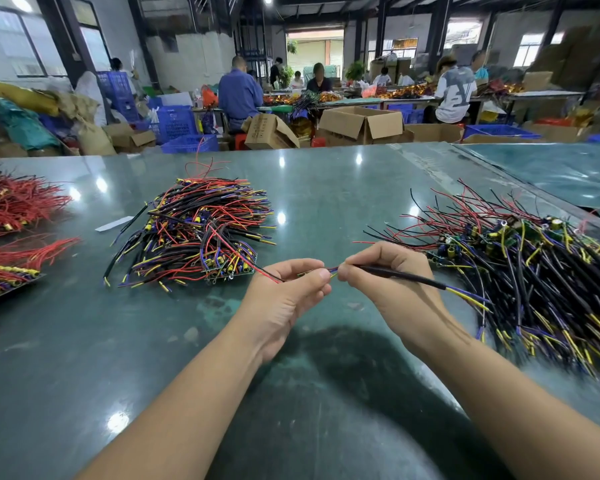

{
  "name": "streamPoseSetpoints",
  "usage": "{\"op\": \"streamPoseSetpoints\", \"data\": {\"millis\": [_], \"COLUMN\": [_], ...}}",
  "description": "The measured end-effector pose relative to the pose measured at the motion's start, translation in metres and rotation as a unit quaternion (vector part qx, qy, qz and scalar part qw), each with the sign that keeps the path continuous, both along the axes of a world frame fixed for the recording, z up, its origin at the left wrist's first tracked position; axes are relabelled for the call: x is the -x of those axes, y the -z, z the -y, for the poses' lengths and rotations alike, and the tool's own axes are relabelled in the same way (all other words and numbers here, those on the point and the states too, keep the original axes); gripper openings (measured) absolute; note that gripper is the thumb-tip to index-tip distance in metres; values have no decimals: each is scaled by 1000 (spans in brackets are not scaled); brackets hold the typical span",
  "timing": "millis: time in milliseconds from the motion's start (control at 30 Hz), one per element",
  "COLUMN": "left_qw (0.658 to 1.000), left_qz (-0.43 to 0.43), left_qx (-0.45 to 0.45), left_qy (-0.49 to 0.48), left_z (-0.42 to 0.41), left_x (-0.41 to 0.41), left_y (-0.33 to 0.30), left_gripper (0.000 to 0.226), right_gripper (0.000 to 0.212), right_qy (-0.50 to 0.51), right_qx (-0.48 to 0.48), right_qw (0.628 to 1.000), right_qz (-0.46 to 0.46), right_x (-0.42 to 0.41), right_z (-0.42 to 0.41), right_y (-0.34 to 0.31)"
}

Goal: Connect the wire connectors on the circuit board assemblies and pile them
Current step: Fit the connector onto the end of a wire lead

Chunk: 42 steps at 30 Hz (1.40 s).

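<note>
Both hands meet above the green tabletop (291, 174), fingertips nearly touching. The left hand (288, 289) pinches the end of a small assembly whose red wire (267, 273) trails left toward the middle pile; the board itself is largely hidden by the fingers. The right hand (388, 271) pinches a black-sleeved cable (406, 276), which runs right and ends in blue and yellow leads. Short blue and yellow wire ends show between the 2 hands.

The middle pile of wired assemblies (201, 233) lies left of the hands. A larger, looser heap of wired boards (534, 265) lies to the right. Red-wire bundles (14, 206) occupy the far left edge.
</note>
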<state>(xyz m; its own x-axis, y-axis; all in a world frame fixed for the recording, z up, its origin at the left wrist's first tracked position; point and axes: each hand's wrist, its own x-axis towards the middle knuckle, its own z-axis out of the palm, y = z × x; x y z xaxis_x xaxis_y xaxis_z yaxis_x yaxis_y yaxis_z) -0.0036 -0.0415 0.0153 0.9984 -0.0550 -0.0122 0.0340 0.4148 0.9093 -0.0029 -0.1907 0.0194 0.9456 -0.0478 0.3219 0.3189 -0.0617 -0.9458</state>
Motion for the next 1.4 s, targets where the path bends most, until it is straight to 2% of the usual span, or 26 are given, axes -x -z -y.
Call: {"op": "streamPoseSetpoints", "data": {"millis": [167, 267, 367, 567, 667, 833, 867, 933, 1000, 1067, 1233, 1400], "left_qw": [1000, 1000, 1000, 1000, 1000, 1000, 1000, 1000, 1000, 1000, 999, 999], "left_qz": [3, 0, -4, -6, -5, -5, -6, -6, -9, -11, -13, -13], "left_qx": [3, -8, -5, -2, 2, -22, -26, -26, -23, -23, -28, -34], "left_qy": [12, 19, 5, -10, -5, 13, 14, 7, -7, -14, -16, -14], "left_z": [-4, -3, -6, -8, -10, -7, -6, -7, -10, -12, -12, -13], "left_x": [0, 2, 0, -1, -1, 1, 1, 1, -1, -2, -3, -4], "left_y": [-5, -5, -6, -6, -6, -4, -3, -4, -5, -6, -6, -4], "left_gripper": [10, 12, 13, 19, 24, 17, 15, 14, 14, 14, 13, 14], "right_gripper": [18, 9, 4, 36, 44, 46, 48, 51, 51, 49, 50, 53], "right_qy": [-93, -139, -118, -64, -23, 66, 100, 165, 172, 141, 96, 81], "right_qx": [-126, -182, -220, -312, -354, -298, -247, -81, 38, 22, -132, -185], "right_qw": [987, 971, 964, 941, 927, 949, 961, 983, 984, 990, 985, 977], "right_qz": [-36, -75, -89, -115, -118, -83, -68, -16, 16, -3, -57, -63], "right_x": [0, 1, -3, -12, -16, -25, -26, -28, -29, -30, -33, -32], "right_z": [2, 2, 1, 14, 20, 24, 25, 32, 39, 41, 36, 33], "right_y": [-2, -2, -3, -8, -8, -2, 0, 3, 4, 7, 4, 2]}}
